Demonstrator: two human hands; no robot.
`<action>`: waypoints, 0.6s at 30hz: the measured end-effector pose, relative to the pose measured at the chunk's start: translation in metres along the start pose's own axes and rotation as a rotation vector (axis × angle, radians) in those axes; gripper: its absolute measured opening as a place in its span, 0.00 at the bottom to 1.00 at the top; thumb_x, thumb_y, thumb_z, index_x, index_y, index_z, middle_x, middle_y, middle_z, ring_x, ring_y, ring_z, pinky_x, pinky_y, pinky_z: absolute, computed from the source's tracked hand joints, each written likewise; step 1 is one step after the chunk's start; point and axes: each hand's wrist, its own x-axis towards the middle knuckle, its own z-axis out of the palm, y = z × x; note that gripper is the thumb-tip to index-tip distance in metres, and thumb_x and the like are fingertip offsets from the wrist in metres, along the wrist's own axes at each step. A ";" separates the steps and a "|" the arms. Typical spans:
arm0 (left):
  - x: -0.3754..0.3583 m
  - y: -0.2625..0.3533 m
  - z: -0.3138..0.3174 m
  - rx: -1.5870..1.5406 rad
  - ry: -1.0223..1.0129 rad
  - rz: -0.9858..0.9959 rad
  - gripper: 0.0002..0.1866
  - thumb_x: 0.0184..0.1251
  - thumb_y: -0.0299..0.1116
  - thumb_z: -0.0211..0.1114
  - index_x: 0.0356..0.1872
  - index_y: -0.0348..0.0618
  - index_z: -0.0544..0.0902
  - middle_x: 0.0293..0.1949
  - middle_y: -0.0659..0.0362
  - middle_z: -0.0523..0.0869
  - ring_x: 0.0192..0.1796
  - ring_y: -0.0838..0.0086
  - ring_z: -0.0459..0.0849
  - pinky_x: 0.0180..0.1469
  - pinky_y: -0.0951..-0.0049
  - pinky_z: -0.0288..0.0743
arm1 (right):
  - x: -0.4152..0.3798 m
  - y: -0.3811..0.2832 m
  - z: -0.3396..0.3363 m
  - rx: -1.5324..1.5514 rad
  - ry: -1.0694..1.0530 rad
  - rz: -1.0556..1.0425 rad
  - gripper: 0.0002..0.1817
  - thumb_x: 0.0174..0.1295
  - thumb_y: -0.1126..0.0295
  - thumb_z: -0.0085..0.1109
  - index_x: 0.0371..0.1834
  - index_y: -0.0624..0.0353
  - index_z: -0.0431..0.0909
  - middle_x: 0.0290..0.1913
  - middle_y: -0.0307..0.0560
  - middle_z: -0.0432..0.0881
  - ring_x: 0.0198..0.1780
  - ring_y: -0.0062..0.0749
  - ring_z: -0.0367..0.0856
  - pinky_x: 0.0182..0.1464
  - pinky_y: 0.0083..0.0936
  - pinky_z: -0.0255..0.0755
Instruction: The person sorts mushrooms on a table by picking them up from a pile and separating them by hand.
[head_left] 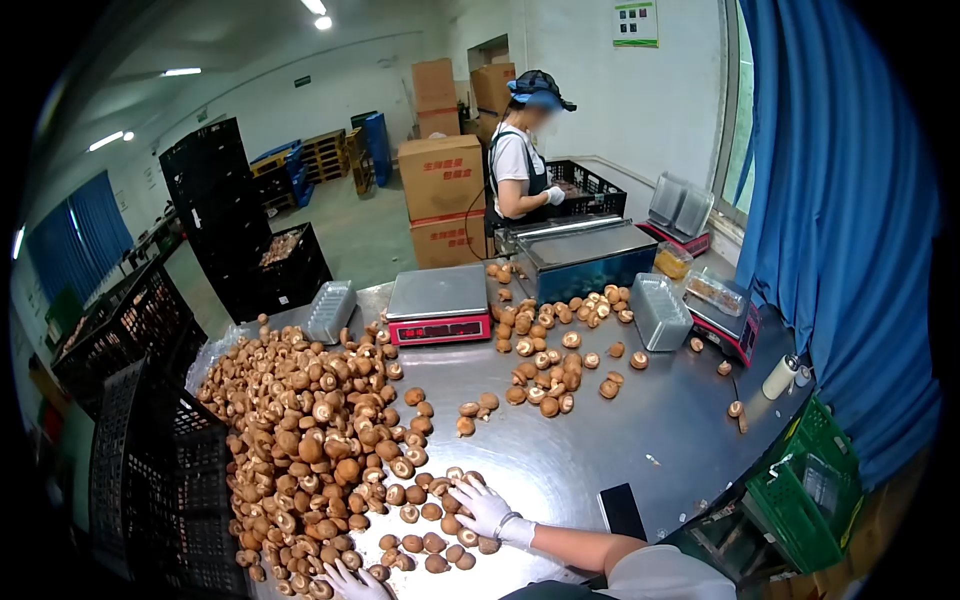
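Brown mushrooms (310, 420) lie in a large heap on the left of the metal table (580, 460), with loose ones spread to its right. At the bottom edge of the view, my left hand (352, 583), in a white glove, rests with fingers spread against the heap's near edge. My right hand (484, 510), also gloved, has its fingers spread over several loose mushrooms beside the heap, touching some; its palm side is hidden. Past the heap stands a red and silver scale (438, 305) with a bare plate, next to a stack of clear trays (330, 312).
Another scale (722, 312) holds a filled tray at the right, near a tray stack (660, 312). A black phone (622, 512) lies by my right forearm. Black crates (160, 480) stand left, a green crate (808, 485) right. A person (522, 160) stands beyond the sealing machine (585, 262).
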 end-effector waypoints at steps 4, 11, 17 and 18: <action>0.001 -0.003 0.002 -0.026 0.045 0.058 0.29 0.57 0.28 0.58 0.63 0.37 0.69 0.70 0.45 0.60 0.71 0.47 0.55 0.71 0.53 0.50 | -0.003 -0.005 0.001 0.010 -0.009 0.011 0.33 0.59 0.56 0.56 0.67 0.54 0.63 0.68 0.53 0.62 0.71 0.53 0.56 0.66 0.44 0.60; 0.000 -0.002 0.003 -0.006 0.042 0.073 0.27 0.58 0.29 0.57 0.62 0.36 0.69 0.69 0.45 0.62 0.70 0.44 0.56 0.71 0.51 0.50 | 0.003 0.002 0.001 0.038 0.047 -0.014 0.30 0.58 0.58 0.56 0.65 0.54 0.65 0.67 0.52 0.64 0.69 0.51 0.58 0.63 0.43 0.64; 0.000 0.001 -0.001 -0.064 0.033 0.067 0.28 0.58 0.28 0.58 0.62 0.36 0.69 0.69 0.45 0.61 0.71 0.44 0.55 0.71 0.52 0.49 | 0.001 -0.004 -0.002 -0.043 0.090 0.029 0.28 0.59 0.57 0.55 0.64 0.49 0.68 0.66 0.48 0.67 0.69 0.51 0.61 0.61 0.39 0.68; 0.001 -0.001 0.002 -0.071 0.068 0.096 0.27 0.58 0.28 0.57 0.62 0.36 0.69 0.69 0.45 0.61 0.71 0.45 0.55 0.71 0.52 0.49 | 0.001 -0.003 0.000 -0.002 0.121 0.028 0.27 0.59 0.57 0.55 0.63 0.48 0.69 0.67 0.48 0.66 0.69 0.51 0.61 0.61 0.40 0.68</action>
